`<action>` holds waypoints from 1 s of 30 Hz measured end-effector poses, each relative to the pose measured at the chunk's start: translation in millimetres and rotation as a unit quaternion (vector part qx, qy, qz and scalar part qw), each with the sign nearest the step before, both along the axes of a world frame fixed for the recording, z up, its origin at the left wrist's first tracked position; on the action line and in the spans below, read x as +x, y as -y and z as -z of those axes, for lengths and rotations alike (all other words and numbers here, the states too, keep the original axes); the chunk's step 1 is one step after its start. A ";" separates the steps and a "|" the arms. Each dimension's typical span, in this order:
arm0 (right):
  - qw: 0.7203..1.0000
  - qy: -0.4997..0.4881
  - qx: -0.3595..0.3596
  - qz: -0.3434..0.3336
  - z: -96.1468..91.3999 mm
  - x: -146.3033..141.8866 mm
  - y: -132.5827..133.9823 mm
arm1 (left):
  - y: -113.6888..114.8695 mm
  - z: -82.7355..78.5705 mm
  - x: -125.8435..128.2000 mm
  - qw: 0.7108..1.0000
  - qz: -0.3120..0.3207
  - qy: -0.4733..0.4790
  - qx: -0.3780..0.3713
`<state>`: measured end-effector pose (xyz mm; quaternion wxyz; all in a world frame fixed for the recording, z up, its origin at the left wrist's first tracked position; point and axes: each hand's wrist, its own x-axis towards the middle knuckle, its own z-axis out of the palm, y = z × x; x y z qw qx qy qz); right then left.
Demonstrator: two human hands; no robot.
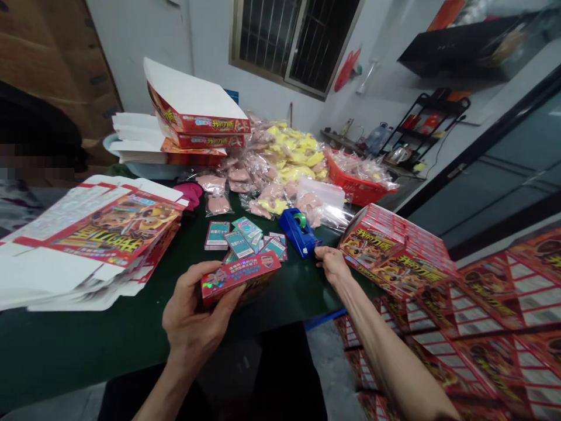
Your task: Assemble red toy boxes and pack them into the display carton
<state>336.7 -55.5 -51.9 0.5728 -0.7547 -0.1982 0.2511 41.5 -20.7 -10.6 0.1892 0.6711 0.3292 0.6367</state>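
Observation:
My left hand (195, 310) is wrapped round a small red printed box (241, 275), held above the near edge of the green table. At the front end of a blue tape dispenser (300, 233), my right hand (333, 264) has its thumb and forefinger pinched together. Whether a piece of tape is between those fingertips is too small to make out. A green-cored tape roll sits in the dispenser. Just beyond the red box lie several loose printed cards (245, 237) and a small card stack (217, 235).
Flattened red-and-white cartons (118, 228) are piled at left, beside a person. Bagged pink and yellow pieces (280, 158) heap at the back, near a red basket (362, 184). Finished-looking red boxes (394, 248) stand at right; more stacked boxes (491, 316) rise beside my right arm.

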 end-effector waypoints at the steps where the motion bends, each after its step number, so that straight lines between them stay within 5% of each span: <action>1: 1.000 0.016 -0.004 -0.001 0.6 -0.9 0.2 | 0.6 -0.7 0.5 1.000 0.001 0.006 -0.003; 5: 0.996 0.079 0.022 -0.016 -7.9 -25.8 19.5 | 2.3 -4.5 2.1 0.999 0.019 0.026 -0.026; 9: 0.990 0.074 0.064 -0.102 -41.1 -89.0 53.8 | 2.6 -8.2 0.9 0.995 0.083 0.034 -0.037; 12: 0.958 -0.059 0.134 -0.246 -74.7 -145.0 66.5 | 4.2 -10.1 -1.5 0.991 0.123 0.035 -0.035; 16: 0.923 -0.177 0.229 -0.256 -100.2 -193.0 59.2 | 7.4 -10.7 -4.4 0.992 0.121 0.005 -0.027; 30: 0.923 -0.270 0.216 -0.172 -96.8 -211.8 49.9 | 9.4 -17.7 -10.1 0.987 0.136 -0.063 0.052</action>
